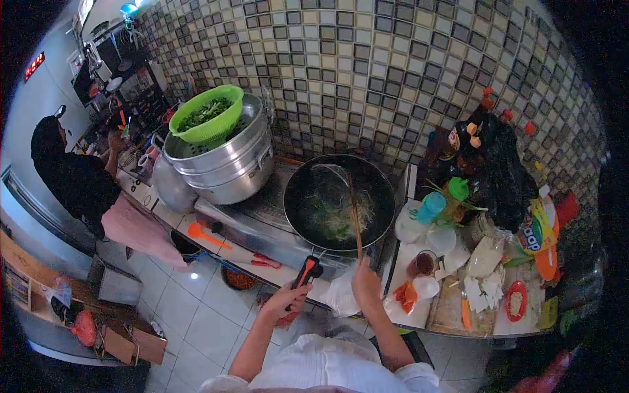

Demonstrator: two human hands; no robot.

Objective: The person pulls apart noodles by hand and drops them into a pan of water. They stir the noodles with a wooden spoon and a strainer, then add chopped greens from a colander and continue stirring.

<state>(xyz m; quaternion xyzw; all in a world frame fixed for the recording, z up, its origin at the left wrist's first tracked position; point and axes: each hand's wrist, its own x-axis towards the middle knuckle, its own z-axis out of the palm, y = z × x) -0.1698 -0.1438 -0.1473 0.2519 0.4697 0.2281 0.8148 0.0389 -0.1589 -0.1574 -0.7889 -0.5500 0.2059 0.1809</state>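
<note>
My left hand (285,300) is wrapped round the black and red handle (303,278) of a wide black wok (296,219) on the stove. In the wok lie pale shredded strips with some green leaves (337,216). My right hand (366,286) grips the lower end of a long wooden-handled cooking utensil (356,219), which reaches across the wok. A thin curved edge shows near its far end, but I cannot make out the head's shape. Close to my right hand, a crumpled white plastic bag (342,295) lies at the counter edge.
A large steamer pot (226,167) carries a green colander (229,111) of leafy greens. Bottles, cups (424,263) and a cutting board (452,311) crowd the right counter. An orange utensil (208,234) lies left of the wok. Another person (72,170) stands at the far left.
</note>
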